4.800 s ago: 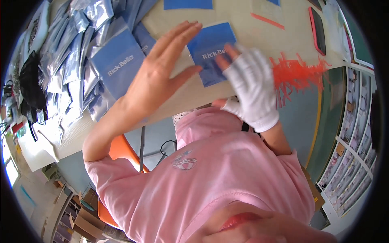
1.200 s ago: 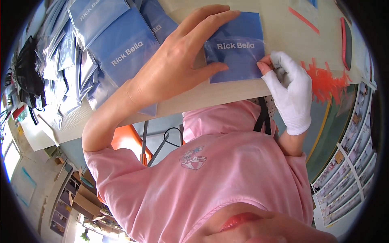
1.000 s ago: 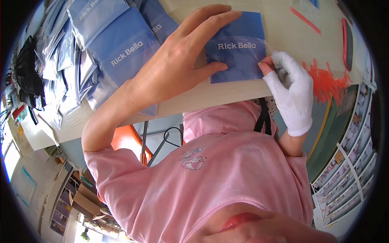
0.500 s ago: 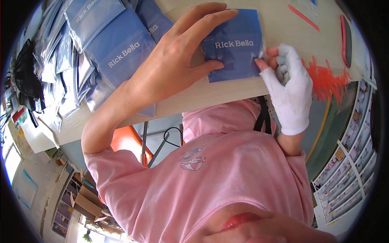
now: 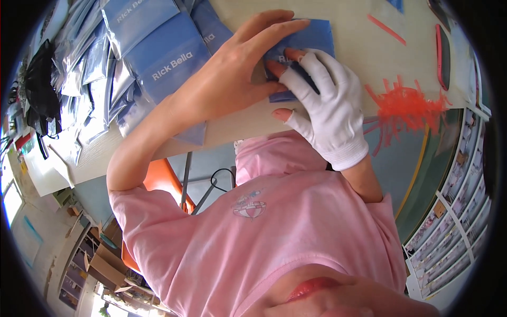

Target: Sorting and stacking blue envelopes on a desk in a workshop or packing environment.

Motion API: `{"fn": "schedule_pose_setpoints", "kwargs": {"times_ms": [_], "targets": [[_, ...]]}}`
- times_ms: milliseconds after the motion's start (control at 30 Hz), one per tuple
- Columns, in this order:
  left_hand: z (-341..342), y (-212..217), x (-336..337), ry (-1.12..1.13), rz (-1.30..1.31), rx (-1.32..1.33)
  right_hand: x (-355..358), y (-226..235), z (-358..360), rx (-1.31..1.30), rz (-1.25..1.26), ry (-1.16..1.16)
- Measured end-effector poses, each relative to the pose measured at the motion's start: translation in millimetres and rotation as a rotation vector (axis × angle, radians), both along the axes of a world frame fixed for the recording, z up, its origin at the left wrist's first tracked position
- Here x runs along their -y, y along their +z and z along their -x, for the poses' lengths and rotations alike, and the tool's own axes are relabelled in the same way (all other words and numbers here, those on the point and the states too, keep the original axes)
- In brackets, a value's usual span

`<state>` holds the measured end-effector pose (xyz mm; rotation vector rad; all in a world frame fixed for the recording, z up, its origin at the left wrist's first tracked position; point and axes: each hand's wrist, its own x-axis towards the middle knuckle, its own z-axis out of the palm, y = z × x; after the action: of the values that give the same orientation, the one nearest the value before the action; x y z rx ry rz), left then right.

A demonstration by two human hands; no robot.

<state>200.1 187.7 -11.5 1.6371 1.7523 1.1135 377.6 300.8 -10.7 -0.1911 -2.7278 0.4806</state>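
Note:
A flat square blue packet (image 5: pixel 318 36) in clear plastic lies on the table. My bare left hand (image 5: pixel 232 68) arches over its left side, with the fingers near the far edge and the thumb by the near left corner. Those fingers are apart, resting on the packet rather than wrapped round it. My right hand (image 5: pixel 327 100), in a white glove with bare thumb and fingertips, reaches across the packet's near right part. Its fingers are spread over the surface, and its thumb sticks out toward the table's near edge. Both hands cover much of the packet.
Similar blue packets (image 5: pixel 163 63) are heaped at the left, with a black strappy item (image 5: pixel 42 90) beyond them. To the right lie a bunch of red strips (image 5: pixel 409 108), a single red strip (image 5: pixel 386 29) and a red-edged dark phone-like object (image 5: pixel 442 58). The table edge (image 5: pixel 222 133) runs close to me.
My right hand has moved left from the packet's right edge onto its surface, its curled fingers spreading out. My left hand stays at the packet's left side.

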Motion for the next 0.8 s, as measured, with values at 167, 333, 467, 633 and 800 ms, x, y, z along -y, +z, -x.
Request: {"fn": "schedule_pose_setpoints", "kwargs": {"times_ms": [167, 333, 467, 633, 800], "targets": [[1.1, 0.3, -2.8, -0.045, 0.008, 0.059, 1.7, 1.7, 5.3, 0.053, -0.103, -0.084], [-0.2, 0.4, -6.4, -0.004, -0.06, -0.075, -67.8, 7.0, -14.6, -0.102, -0.255, -0.326], [17.4, 8.7, -30.3, 0.006, 0.054, -0.31, -110.9, -14.8, -8.8, 0.146, -0.401, -0.435], [106.6, 1.9, -75.0, 0.058, 0.201, -0.815, -50.8, -8.9, -26.0, 0.114, -0.265, -0.349], [83.5, 22.5, -98.3, 0.252, -0.071, -0.94, 27.7, 5.5, -51.7, 0.033, -0.136, -0.165]]}}
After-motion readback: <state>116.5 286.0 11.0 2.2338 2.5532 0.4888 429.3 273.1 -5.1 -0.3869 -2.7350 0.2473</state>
